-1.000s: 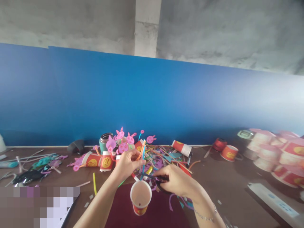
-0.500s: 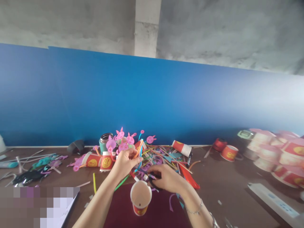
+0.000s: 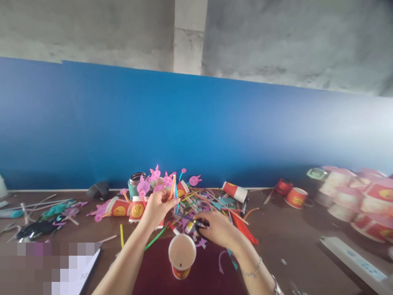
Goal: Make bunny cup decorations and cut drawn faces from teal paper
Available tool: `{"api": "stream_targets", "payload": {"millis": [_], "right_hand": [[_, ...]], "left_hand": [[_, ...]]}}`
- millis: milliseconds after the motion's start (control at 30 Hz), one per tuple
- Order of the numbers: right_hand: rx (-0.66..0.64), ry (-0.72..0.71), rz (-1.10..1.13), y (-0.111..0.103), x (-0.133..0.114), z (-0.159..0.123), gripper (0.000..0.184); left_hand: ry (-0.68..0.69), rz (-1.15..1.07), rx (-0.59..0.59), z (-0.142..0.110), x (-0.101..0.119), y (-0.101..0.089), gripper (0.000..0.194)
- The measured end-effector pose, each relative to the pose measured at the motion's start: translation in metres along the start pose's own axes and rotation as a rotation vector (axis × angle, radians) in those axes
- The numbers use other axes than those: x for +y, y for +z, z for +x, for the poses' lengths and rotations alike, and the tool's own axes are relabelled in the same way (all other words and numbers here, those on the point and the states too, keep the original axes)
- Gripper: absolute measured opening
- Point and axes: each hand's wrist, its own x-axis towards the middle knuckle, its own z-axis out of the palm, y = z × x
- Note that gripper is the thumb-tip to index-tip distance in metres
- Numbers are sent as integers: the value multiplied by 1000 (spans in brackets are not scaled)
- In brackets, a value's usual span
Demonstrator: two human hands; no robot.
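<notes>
Pinched between the fingers of my left hand (image 3: 161, 205) are narrow strips, an orange one (image 3: 172, 187) and a blue one (image 3: 176, 192), standing upright. My right hand (image 3: 211, 229) is wrapped round the handles of dark scissors (image 3: 201, 224). Their blades point left, close to the lower end of the blue strip. Just below and between my hands, a red and white paper cup (image 3: 181, 272) stands upright on a dark red mat (image 3: 153, 278). Pink pig-face cutouts (image 3: 143, 186) rise behind my left hand, near red paper cups (image 3: 137, 209).
A tangle of coloured strips (image 3: 211, 200) lies behind my hands, with stacked cups (image 3: 235, 190) on their side. Many cups (image 3: 344, 192) are piled at right, beyond a power strip (image 3: 353, 262). A teal flask (image 3: 134, 182) stands near the blue partition (image 3: 196, 123).
My left hand has moved a little left with the strips, away from the scissors. The scissors have shifted slightly right. The cup on the mat has not moved.
</notes>
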Motion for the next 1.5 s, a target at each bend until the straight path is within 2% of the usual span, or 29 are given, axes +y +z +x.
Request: {"api": "stream_targets", "payload": {"millis": [100, 167, 300, 433, 500, 567, 667, 700, 767, 833, 900, 1033, 1200, 1400, 1500], "right_hand": [[20, 146, -74, 7, 11, 5, 39], [-27, 212, -129, 13, 17, 6, 41], [-128, 269, -201, 26, 26, 4, 37], [-206, 287, -120, 32, 37, 7, 47], [-198, 277, -93, 28, 39, 10, 36], [-116, 264, 3, 21, 33, 13, 12], [122, 154, 465, 9, 9, 14, 40], [178, 74, 595, 6, 0, 14, 42], [277, -21, 721, 4, -15, 11, 41], [357, -35, 793, 5, -24, 9, 38], [411, 10, 892, 6, -26, 8, 36], [420, 94, 1189, 5, -21, 8, 34], [336, 136, 1444, 7, -24, 9, 29], [338, 180, 1580, 13, -34, 7, 29], [289, 126, 1465, 11, -38, 3, 32]], "left_hand": [[-49, -48, 28, -1, 1, 0, 26], [-94, -114, -10, -2, 2, 2, 28], [-164, -284, -118, -7, 4, 9, 28], [-269, -364, -178, -11, 4, 16, 31], [-276, -360, -199, -12, 4, 18, 32], [-254, -337, -214, -12, 3, 20, 32], [-230, -283, -253, -12, -1, 25, 30], [-216, -259, -274, -13, -3, 27, 29], [-173, -203, -333, -14, -8, 32, 26], [-133, -166, -378, -15, -10, 35, 22], [-116, -177, -365, -15, -9, 35, 16], [-114, -332, -261, -16, 5, 28, 35], [-62, -512, -288, -21, 16, 26, 24], [220, -344, -247, -24, 11, 32, 18], [242, -291, -188, -24, 12, 31, 21]]}}
